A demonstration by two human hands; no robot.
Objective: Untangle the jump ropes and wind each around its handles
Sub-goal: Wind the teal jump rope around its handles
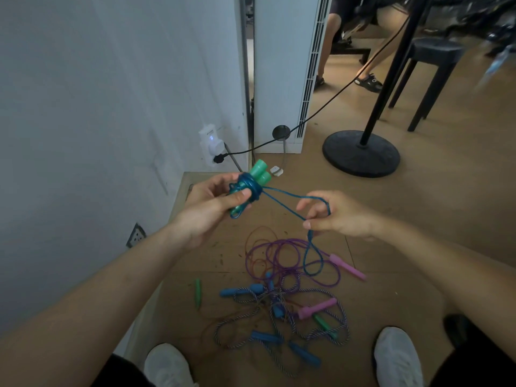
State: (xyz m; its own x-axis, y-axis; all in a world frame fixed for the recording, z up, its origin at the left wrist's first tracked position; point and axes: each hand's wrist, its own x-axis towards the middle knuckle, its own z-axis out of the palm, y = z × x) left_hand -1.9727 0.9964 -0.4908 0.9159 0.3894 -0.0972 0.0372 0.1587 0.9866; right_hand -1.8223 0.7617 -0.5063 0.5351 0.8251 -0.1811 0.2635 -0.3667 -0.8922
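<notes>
- Our left hand gripped the green handles; our right hand pinched the blue rope.
- Slack could loosen its wound turns; its hanging loop could snag the purple rope.

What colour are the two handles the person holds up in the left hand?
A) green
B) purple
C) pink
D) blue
A: the left hand grips a pair of green handles with the blue rope wound around them, while the right hand holds that rope's loose stretch.
</notes>
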